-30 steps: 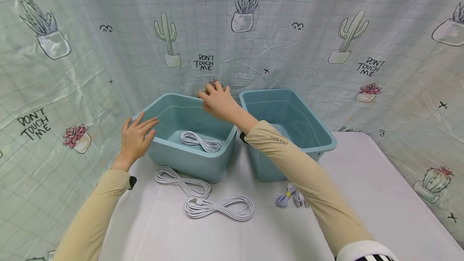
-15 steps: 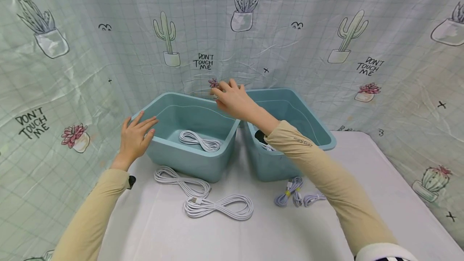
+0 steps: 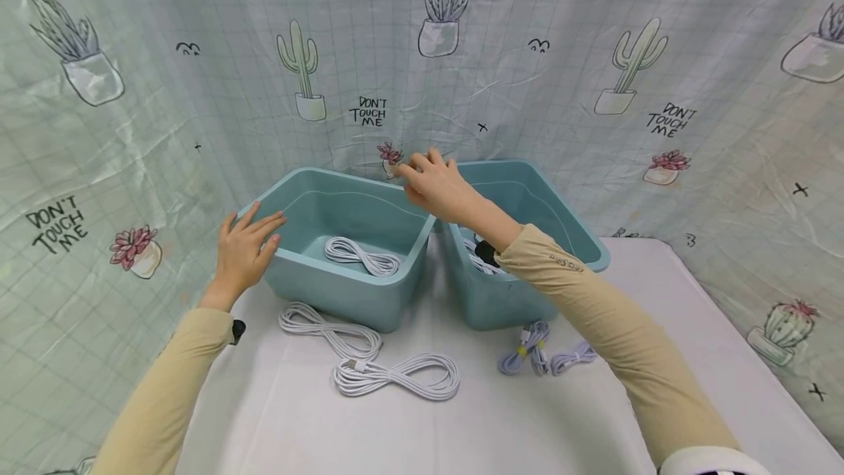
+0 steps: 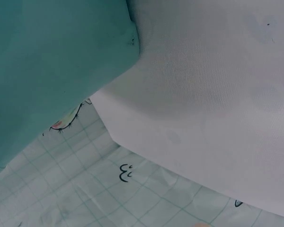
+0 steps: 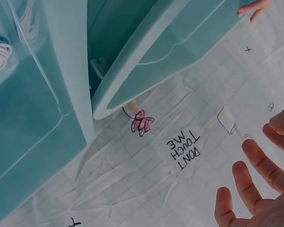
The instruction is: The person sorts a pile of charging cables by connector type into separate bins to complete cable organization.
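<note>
"DON'T TOUCH ME" is printed in black on the cactus-patterned curtain [image 3: 422, 57] three times: just behind and left of the right hand [image 3: 438, 185], far to that hand's right, and well left of the left hand [image 3: 244, 248]. Small lettering on the right sleeve [image 3: 560, 264] is too small to read.

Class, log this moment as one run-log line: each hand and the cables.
left hand: open, resting on left bin rim | right hand: open, above bins' far rims | white cable: coiled in left bin
</note>
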A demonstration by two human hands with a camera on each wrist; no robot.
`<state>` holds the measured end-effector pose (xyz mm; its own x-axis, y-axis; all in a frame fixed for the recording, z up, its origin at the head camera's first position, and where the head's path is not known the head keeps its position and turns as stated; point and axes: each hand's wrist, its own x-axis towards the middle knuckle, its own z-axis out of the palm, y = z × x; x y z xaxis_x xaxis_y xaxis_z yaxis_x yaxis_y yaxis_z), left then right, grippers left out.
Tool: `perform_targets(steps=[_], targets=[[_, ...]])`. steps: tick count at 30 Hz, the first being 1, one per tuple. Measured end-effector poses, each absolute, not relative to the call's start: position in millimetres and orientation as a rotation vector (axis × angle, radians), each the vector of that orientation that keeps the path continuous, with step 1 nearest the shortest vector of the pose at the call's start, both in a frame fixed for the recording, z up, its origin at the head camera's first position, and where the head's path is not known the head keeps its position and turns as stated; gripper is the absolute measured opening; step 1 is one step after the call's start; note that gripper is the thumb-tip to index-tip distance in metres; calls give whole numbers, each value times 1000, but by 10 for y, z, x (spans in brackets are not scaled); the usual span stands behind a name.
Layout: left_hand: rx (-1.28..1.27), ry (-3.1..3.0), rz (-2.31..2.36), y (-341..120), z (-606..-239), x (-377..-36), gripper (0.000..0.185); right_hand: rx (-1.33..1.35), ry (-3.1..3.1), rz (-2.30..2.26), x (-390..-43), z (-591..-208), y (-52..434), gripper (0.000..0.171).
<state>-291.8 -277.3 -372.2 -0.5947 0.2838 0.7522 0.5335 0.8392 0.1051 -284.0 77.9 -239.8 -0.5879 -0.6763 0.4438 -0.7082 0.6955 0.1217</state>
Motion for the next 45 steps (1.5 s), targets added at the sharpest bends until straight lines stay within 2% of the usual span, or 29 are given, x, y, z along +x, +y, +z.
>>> perform_targets(steps=[25,45], targets=[[-591,-2237,-407,-2776,-3721,-2901,50,1082,-2485,83,-2786,-2405,757,28],[-583,-2253,-425,-2785,-3727,-2922,52,1222,-2367,41,-2379,-2618,846,27]])
